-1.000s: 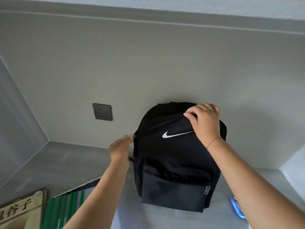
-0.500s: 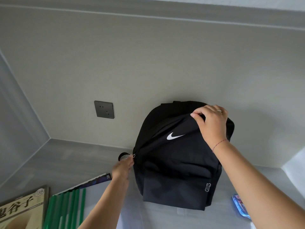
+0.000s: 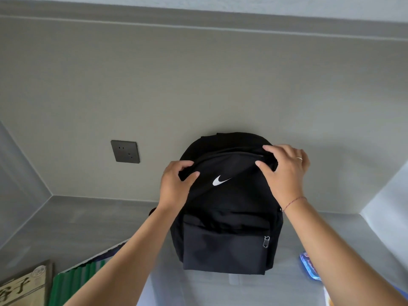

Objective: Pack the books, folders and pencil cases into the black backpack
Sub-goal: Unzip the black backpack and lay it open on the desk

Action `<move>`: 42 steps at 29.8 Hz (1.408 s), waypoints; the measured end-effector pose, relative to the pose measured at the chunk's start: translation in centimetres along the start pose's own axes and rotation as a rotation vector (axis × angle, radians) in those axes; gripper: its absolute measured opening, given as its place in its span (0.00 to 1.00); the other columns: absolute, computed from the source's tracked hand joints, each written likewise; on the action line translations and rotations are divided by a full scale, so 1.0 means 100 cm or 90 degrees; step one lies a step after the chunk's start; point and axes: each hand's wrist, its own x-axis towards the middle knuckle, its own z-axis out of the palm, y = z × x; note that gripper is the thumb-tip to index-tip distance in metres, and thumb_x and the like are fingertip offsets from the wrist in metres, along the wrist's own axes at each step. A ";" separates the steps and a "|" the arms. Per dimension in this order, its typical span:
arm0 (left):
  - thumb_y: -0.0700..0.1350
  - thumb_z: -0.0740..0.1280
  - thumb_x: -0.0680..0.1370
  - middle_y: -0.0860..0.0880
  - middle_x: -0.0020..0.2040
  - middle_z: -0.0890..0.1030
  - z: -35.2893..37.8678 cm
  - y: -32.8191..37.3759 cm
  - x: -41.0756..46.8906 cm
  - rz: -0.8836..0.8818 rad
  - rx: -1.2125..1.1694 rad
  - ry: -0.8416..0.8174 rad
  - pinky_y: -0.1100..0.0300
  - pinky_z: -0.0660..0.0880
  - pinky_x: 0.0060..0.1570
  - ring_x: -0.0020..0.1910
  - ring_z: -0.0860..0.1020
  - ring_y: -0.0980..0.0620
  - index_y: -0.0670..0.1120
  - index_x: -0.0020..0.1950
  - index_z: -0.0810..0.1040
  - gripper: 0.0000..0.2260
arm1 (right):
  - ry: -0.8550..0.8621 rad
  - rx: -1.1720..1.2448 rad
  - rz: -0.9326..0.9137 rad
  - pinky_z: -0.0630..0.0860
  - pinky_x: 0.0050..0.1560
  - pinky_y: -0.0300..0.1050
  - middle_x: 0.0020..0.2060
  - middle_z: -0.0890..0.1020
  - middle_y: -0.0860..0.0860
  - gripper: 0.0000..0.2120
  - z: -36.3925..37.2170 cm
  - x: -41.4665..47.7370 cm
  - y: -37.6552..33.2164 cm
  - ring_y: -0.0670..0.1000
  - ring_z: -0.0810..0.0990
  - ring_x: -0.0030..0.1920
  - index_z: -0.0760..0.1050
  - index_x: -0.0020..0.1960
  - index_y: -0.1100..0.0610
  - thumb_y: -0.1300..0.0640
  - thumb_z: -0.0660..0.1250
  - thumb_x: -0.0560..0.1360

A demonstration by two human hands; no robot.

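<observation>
Between fingers of both hands: black backpack [image 3: 225, 217] top flap, pinched.

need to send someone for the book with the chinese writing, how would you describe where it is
Start at the black backpack standing against the wall, then look to the desk's near left corner. The tan book lies left of the green striped folder, and it alone bears large black Chinese characters.
</observation>
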 end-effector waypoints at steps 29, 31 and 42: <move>0.50 0.70 0.74 0.54 0.52 0.82 0.015 0.001 0.024 -0.020 0.077 -0.041 0.60 0.73 0.57 0.52 0.78 0.55 0.49 0.56 0.81 0.12 | -0.224 0.369 0.593 0.75 0.49 0.46 0.48 0.79 0.46 0.25 0.057 -0.191 0.061 0.47 0.79 0.49 0.72 0.52 0.47 0.46 0.76 0.58; 0.50 0.70 0.74 0.54 0.50 0.82 0.015 0.003 0.025 -0.031 0.076 -0.035 0.61 0.74 0.55 0.50 0.78 0.55 0.49 0.55 0.81 0.11 | -0.223 0.309 0.589 0.75 0.44 0.48 0.42 0.80 0.49 0.18 0.060 -0.187 0.066 0.51 0.79 0.43 0.72 0.44 0.49 0.45 0.74 0.59; 0.48 0.69 0.75 0.56 0.43 0.82 -0.003 0.023 0.011 -0.046 0.015 -0.003 0.64 0.75 0.46 0.44 0.80 0.57 0.47 0.51 0.82 0.08 | -0.278 0.330 0.434 0.65 0.31 0.33 0.26 0.75 0.49 0.11 0.025 -0.127 0.096 0.40 0.71 0.27 0.73 0.31 0.56 0.62 0.70 0.71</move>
